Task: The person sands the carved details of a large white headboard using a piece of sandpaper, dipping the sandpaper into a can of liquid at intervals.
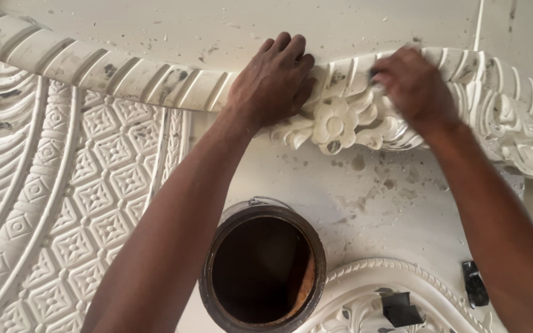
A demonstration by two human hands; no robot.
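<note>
On white moulding (155, 77), left hand (272, 83) presses; right hand (411, 86) rubs flower (335, 125).

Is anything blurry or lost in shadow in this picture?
Head view: the right hand is smeared by motion blur, while the left hand and the plaster flower look sharp; light is soft and even, only the inside of the bucket is dark.

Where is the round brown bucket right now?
The brown bucket sits low in the head view, between the person's forearms, below the carved plaster flower.
</note>
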